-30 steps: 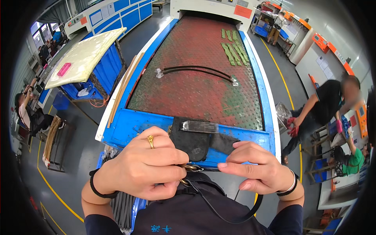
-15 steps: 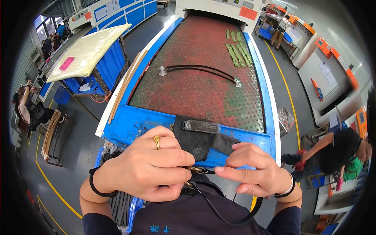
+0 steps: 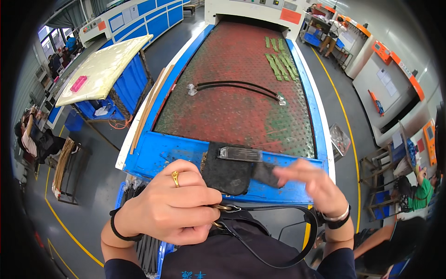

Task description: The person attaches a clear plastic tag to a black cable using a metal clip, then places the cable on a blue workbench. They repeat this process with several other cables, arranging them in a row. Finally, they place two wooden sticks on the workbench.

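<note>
My left hand (image 3: 174, 204) is closed around the brass-coloured metal end fittings of a thin black strap (image 3: 278, 266). The strap bends into a loop in front of my dark clothing, its far bend passing beneath my right hand (image 3: 316, 183). That hand is raised and blurred, fingers stretched out, with nothing visible in it. Ahead of both hands, a black pad (image 3: 227, 176) lies on the blue front edge of the conveyor. A small clear plastic case (image 3: 240, 154) rests on the pad. Beside it is a smaller dark piece (image 3: 267, 174), near my right fingertips.
Two black straps (image 3: 237, 84) with clear-wrapped ends lie on the red-green conveyor belt (image 3: 209, 111). Several green strips (image 3: 280, 67) lie farther right. A blue crate (image 3: 163, 253) of black strips is beside me at left. People work at the right, one in green (image 3: 420, 197).
My right hand has moved up and away from the strap fittings, its fingers extending. The strap loop has swung up and rightward. A dark-clothed person at right has moved lower in view.
</note>
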### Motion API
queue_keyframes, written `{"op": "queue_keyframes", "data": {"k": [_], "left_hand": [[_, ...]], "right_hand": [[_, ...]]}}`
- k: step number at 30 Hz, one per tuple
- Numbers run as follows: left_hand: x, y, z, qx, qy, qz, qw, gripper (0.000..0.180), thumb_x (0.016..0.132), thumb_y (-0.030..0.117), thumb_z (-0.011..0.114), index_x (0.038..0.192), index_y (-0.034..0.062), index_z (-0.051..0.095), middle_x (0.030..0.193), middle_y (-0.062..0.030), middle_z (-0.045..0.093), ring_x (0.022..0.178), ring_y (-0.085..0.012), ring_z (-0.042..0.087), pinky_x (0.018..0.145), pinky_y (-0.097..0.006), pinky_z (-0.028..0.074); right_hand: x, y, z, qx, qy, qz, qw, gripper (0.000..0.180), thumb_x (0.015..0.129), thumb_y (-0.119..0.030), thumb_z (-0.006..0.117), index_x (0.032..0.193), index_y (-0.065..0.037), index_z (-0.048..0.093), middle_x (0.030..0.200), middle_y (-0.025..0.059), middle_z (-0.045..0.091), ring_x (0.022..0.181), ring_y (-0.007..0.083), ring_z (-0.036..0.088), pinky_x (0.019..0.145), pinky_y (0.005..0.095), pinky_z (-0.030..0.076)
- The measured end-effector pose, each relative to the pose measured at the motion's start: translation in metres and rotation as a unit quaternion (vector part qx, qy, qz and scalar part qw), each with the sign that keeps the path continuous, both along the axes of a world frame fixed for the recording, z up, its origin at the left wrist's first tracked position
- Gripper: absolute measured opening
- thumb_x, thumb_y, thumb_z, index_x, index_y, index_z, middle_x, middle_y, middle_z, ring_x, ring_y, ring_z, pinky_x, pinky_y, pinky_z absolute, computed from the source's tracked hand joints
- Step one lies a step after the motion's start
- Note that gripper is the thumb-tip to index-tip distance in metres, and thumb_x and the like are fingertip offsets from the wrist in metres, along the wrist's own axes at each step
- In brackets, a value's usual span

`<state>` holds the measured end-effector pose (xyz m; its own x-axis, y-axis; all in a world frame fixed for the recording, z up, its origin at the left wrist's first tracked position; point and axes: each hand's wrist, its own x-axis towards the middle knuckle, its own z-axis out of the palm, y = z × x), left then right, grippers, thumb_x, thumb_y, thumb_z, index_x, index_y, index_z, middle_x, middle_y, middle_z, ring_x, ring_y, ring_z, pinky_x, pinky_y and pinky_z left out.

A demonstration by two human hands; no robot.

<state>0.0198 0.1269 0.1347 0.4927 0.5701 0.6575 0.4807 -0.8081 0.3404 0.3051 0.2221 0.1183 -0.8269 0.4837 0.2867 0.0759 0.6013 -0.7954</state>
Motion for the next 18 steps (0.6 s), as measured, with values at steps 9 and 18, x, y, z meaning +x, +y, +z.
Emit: {"op": "queue_keyframes", "data": {"k": [9,18], "left_hand": [[-0.007,-0.005,-0.007,-0.004,-0.003,0.051,0.999,0.018,0.052,0.003,0.062,0.069,0.0086,0.064,0.078,-0.001,0.06,0.059,-0.0176,0.051,0.067,-0.033,0.044],[-0.001,-0.01,-0.003,0.027,0.043,0.1,0.994,0.019,0.052,0.004,0.066,0.07,0.0085,0.063,0.081,-0.0017,0.058,0.059,-0.0173,0.051,0.069,-0.032,0.044]], "right_hand": [[0.032,0.019,-0.247,0.28,-0.324,-0.345,0.835,0.029,0.08,-0.023,0.062,0.1,-0.002,0.063,0.086,0.0111,0.054,0.084,0.0304,0.051,0.072,0.0437,0.041],[0.03,0.012,-0.243,0.292,-0.339,-0.318,0.836,0.032,0.079,-0.023,0.062,0.101,0.002,0.06,0.09,0.0117,0.052,0.087,0.0287,0.05,0.079,0.0434,0.039]]}}
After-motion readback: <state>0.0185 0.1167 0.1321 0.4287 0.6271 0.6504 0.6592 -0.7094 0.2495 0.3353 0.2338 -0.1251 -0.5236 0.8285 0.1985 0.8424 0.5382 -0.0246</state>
